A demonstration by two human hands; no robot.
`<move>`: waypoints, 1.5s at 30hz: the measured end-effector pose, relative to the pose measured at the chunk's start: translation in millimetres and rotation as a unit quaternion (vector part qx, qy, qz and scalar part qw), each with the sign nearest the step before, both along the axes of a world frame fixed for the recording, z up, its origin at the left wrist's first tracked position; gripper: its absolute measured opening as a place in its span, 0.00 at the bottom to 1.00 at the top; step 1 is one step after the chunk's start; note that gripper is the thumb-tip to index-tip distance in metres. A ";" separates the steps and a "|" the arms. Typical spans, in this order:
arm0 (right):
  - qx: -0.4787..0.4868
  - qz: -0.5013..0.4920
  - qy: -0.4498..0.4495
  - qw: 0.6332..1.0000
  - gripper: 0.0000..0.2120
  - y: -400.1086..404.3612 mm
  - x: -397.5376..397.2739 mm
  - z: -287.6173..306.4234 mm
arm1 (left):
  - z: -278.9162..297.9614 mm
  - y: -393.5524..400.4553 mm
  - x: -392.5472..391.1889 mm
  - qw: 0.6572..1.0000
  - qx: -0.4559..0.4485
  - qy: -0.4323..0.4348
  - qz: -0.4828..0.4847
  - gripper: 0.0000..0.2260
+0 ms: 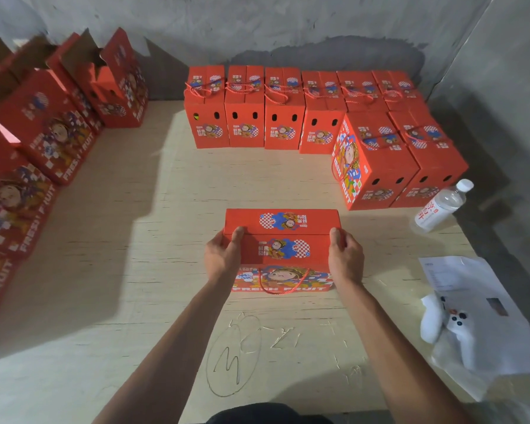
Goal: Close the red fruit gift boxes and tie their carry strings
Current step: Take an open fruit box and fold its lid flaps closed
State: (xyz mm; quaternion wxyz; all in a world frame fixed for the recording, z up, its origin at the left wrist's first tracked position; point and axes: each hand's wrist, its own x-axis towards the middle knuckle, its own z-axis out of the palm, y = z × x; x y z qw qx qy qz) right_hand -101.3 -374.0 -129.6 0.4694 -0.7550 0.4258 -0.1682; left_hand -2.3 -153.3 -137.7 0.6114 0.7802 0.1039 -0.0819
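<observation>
Between left hand (224,255) and right hand (344,255), gripped at both ends: red printed cardboard fruit gift box (283,240), judged stiff, light, crushable.

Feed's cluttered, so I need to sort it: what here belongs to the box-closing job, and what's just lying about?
Job: red cardboard gift box under both hands; its red carry string; open red boxes at left.

Lying about: clear plastic water bottle; white game controller; white paper sheet.

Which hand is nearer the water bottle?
Right. The right hand grips the box's right end, on the water bottle's side; the left hand grips the far end.
</observation>
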 end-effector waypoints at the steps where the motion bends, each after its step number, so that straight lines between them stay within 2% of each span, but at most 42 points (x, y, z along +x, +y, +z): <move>1: 0.002 -0.002 -0.001 1.000 0.17 -0.1 0.0 0.6 | -0.7 0.7 3.6 1.000 0.008 -0.010 0.001 0.14; 5: 0.027 -0.009 0.012 1.000 0.16 9.6 2.6 0.4 | 2.6 3.2 34.3 0.995 0.088 -0.041 -0.008 0.23; 9: -0.014 -0.010 0.038 0.999 0.23 31.4 1.3 2.5 | 7.8 8.9 63.0 0.982 0.161 -0.076 0.060 0.23; 12: 0.002 0.030 0.080 0.996 0.25 31.2 -6.2 -0.1 | 7.5 14.0 70.0 0.984 0.113 -0.035 0.130 0.17; 15: -0.032 0.040 0.071 0.996 0.28 23.6 -6.5 -2.2 | 10.1 4.2 51.2 0.982 0.090 0.005 0.168 0.33; 17: -0.052 0.045 0.042 0.997 0.27 18.9 0.3 0.5 | 6.8 -12.8 22.6 0.987 0.037 -0.007 0.156 0.37; 20: -0.032 0.045 0.029 0.998 0.26 13.3 6.4 3.5 | -2.1 -32.5 -16.5 0.989 -0.049 -0.002 0.141 0.27; 23: -0.080 0.057 0.084 0.992 0.30 19.9 2.4 9.2 | 3.7 -32.7 -21.4 0.991 -0.063 -0.029 0.110 0.17; 25: -0.087 0.090 0.120 0.985 0.34 37.4 -2.1 8.9 | 11.8 -22.0 -2.2 0.997 -0.033 -0.021 0.068 0.14; 28: -0.017 0.135 0.114 0.984 0.36 74.4 -4.4 2.3 | 15.9 4.3 32.9 0.998 0.062 0.014 0.006 0.18; 30: 0.044 0.150 0.080 0.984 0.34 91.0 -0.7 -1.8 | 16.7 20.6 45.7 0.996 0.081 0.023 -0.014 0.20; 32: 0.106 0.165 0.027 0.980 0.28 94.2 5.9 -3.7 | 16.6 30.5 47.2 0.994 0.105 0.028 -0.031 0.22; 35: 0.173 0.186 -0.041 0.966 0.06 88.1 17.5 0.7 | 11.7 36.8 38.7 0.994 0.109 0.026 -0.015 0.28; 36: 0.188 0.187 -0.059 0.962 0.04 86.8 22.7 2.0 | 11.2 37.2 35.9 0.994 0.105 0.030 -0.003 0.29; 40: 0.201 0.125 -0.084 0.968 0.12 91.1 41.5 9.2 | 14.2 36.9 30.3 0.993 0.109 0.033 0.011 0.29; 42: 0.193 0.093 -0.084 0.973 0.12 95.0 45.9 9.9 | 15.4 38.9 30.3 0.993 0.111 0.024 0.013 0.28; 45: 0.148 0.115 -0.079 0.979 0.12 103.6 46.0 14.0 | 19.3 44.7 28.8 0.992 0.122 0.013 -0.003 0.26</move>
